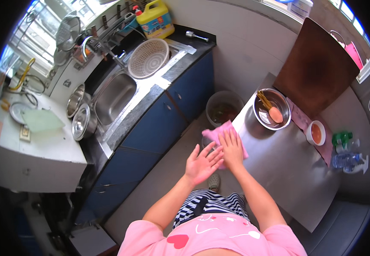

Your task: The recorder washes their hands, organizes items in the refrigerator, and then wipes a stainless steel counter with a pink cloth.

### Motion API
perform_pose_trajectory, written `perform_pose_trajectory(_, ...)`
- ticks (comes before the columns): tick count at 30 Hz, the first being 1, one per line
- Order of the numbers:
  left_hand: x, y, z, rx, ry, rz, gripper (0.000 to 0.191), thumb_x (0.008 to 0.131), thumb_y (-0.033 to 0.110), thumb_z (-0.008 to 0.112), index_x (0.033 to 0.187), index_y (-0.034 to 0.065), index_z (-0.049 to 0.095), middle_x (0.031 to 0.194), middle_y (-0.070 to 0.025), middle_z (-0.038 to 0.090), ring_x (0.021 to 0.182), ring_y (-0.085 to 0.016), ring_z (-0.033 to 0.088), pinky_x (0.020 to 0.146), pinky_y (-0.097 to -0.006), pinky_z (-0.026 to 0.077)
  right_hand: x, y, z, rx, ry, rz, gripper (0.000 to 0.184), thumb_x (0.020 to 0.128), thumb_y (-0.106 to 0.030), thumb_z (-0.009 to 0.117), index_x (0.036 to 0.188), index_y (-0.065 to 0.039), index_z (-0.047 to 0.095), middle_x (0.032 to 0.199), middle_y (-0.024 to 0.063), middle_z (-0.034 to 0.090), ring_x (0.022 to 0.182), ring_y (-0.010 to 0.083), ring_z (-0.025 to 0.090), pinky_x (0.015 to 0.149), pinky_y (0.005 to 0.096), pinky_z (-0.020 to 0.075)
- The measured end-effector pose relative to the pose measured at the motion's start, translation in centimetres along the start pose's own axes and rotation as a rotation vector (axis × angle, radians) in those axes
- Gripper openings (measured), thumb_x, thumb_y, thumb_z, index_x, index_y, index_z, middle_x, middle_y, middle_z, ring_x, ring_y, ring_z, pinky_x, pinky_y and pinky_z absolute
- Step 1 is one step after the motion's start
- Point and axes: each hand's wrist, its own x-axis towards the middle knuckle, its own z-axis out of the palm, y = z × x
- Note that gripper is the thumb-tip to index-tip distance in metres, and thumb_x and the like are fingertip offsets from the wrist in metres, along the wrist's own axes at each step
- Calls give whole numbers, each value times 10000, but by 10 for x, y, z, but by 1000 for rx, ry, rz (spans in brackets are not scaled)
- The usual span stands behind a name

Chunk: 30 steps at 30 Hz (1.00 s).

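Note:
My right hand (231, 148) lies flat over a pink cloth (218, 132), holding it against the left edge of the stainless steel table (287, 166). Part of the cloth hangs past that edge. My left hand (204, 163) is held palm up beside it, fingers apart and empty, with its fingertips close to the right hand and cloth. On the table, beyond the right hand, sits a steel basin (261, 120). In it lie a bundle of thin yellow-brown stalks (264, 100) and an orange-pink oval piece (275, 115).
A white bowl of orange-red contents (316, 133) and plastic bottles (345, 159) line the table's right side. A large dark brown board (316, 68) leans behind. A bucket (225, 108) stands on the floor. Left are a sink (116, 97), a colander (149, 58) and blue cabinets (146, 128).

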Motion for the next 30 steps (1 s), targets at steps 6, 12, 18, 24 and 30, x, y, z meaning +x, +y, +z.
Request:
perform_pose_trajectory(6,25,-35,14,60,-61,-78,595,908,496,379,1341,89,353,1374,-168,363,1217,-289,405,1034,-406,306,-94,22,-65,97,-215,16,488,745,-221,585,1213,-99,523,1286,112,477,1244,292,389,1060,463,243)
perform_pose_trajectory(12,56,-86,33,120,-43,-201,592,892,490,414,1340,107,363,1381,-174,352,1216,-290,398,1037,-410,305,-219,104,-155,-62,-194,390,495,763,-220,540,1249,-130,511,1316,92,467,1263,265,377,1076,441,224)
perform_pose_trajectory(18,84,-168,61,175,7,-305,591,889,491,428,1341,114,369,1377,-162,360,1205,-285,409,1029,-406,318,-360,216,-242,-343,-1,888,449,851,-212,475,1285,-98,461,1339,107,436,1292,268,335,1079,431,216)
perform_pose_trajectory(24,90,-218,84,200,-12,-399,596,891,492,424,1351,118,358,1383,-168,349,1204,-290,410,1026,-412,323,-410,309,-266,-462,292,1257,416,906,-233,421,1284,-62,446,1343,140,422,1245,297,390,1042,429,274)
perform_pose_trajectory(30,64,-193,64,175,6,-300,595,899,482,406,1350,100,347,1376,-184,354,1199,-293,421,1024,-408,326,-391,284,-233,-601,214,1183,429,911,-239,420,1295,-49,432,1352,117,420,1245,357,366,1052,425,257)
